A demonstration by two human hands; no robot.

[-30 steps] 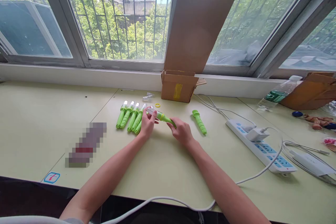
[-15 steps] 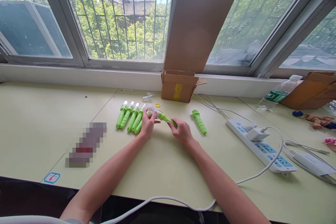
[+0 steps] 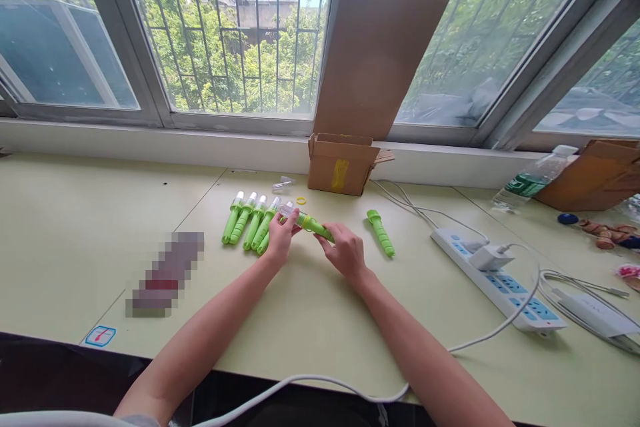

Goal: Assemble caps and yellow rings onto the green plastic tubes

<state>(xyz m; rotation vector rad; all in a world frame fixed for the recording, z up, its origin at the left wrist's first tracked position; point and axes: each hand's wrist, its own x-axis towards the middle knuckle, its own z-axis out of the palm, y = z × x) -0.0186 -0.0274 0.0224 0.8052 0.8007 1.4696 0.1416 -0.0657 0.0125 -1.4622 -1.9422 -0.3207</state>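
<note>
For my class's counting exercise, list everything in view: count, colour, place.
Held stick: one, green, centre
Stick row: at least five, green, centre left
Loose stick: one, green, right
Plastic pieces: unclear count, clear, back
Ring: one, yellow, back centre
Box: one, brown, back centre
Cardboard sheet: one, brown, back
Windows: several, grey, back
Bottle: one, clear, back right
Carton: one, brown, far right
Power strip: one, white, right
Adapters: two, white, right
Cables: several, white, mostly right
Sticker: one, blue, front left
Blurred patch: one, purplish, left
Oddments: several, mixed, right edge
Table: one, pale green, beneath
Left hand: one, at clear end
Right hand: one, at green end
</note>
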